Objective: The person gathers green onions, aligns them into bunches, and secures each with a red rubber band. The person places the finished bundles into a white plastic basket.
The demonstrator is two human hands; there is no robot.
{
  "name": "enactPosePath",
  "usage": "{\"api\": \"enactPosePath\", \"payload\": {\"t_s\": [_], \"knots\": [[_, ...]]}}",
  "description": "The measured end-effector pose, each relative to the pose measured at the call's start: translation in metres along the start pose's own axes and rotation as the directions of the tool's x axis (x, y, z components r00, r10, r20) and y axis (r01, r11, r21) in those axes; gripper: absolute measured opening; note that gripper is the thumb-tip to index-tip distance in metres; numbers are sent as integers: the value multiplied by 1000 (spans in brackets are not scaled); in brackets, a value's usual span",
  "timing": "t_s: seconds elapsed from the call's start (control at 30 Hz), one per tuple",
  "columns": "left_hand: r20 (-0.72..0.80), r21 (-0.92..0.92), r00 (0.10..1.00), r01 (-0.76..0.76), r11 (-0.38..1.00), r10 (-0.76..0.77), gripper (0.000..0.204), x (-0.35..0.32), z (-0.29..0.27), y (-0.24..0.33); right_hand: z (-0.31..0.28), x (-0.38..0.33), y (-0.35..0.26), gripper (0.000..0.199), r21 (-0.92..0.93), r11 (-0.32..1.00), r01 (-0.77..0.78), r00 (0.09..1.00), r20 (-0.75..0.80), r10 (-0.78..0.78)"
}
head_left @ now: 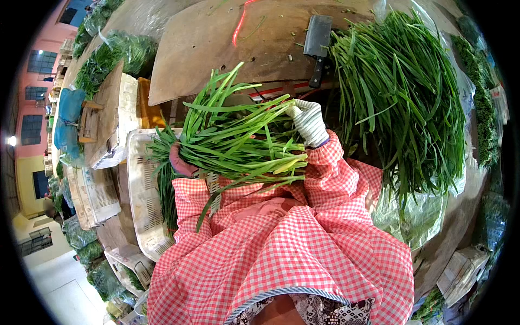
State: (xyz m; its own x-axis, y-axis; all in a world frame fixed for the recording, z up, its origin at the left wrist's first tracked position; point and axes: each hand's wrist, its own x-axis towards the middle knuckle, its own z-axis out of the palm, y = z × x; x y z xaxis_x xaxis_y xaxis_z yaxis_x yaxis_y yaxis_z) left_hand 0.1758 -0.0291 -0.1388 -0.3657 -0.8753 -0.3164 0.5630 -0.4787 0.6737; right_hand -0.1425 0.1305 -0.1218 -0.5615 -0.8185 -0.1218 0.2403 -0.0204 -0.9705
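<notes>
I hold a bundle of long green chive leaves (pixel 238 135) across my chest, over my red-and-white checked apron. My left hand (pixel 180 160), in a dark pink glove, grips the bundle near its cut ends at the left. My right hand (pixel 309 122), in a white knit glove, rests among the leaf tips at the upper right, fingers closed on some leaves. A large heap of the same green leaves (pixel 401 97) lies on plastic sheeting to my right. A cleaver (pixel 318 46) with a black handle lies on the brown board (pixel 216 49) ahead.
A white plastic crate (pixel 142 200) stands at my left with greens in it. More bagged greens (pixel 116 57) pile at the upper left beside a wooden board (pixel 105 114). A red band (pixel 238 24) lies on the brown board. Packed greens (pixel 482 108) line the right edge.
</notes>
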Motion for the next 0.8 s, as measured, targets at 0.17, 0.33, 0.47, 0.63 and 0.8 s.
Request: {"api": "enactPosePath", "payload": {"t_s": [0.17, 0.33, 0.47, 0.63, 0.8], "knots": [[17, 43, 1000, -17, 999, 17, 45, -5, 7, -7, -28, -2, -19, 21, -259, 954, 149, 976, -113, -184], [21, 118, 999, -32, 992, 30, 46, -15, 15, -6, -77, -12, -38, 24, -143, 954, -265, 911, -362, 199], [98, 74, 995, -31, 997, 24, 44, -14, 16, -10, -46, -18, -11, 48, -436, 897, 70, 982, 188, 15], [98, 199, 986, -156, 968, 139, 41, -5, 2, -11, -32, -14, -17, 38, -366, 924, -111, 956, 214, 200], [37, 130, 996, -83, 988, 79, 42, -1, -10, -14, -17, -13, -20, 40, -288, 957, -28, 955, 274, 111]]}}
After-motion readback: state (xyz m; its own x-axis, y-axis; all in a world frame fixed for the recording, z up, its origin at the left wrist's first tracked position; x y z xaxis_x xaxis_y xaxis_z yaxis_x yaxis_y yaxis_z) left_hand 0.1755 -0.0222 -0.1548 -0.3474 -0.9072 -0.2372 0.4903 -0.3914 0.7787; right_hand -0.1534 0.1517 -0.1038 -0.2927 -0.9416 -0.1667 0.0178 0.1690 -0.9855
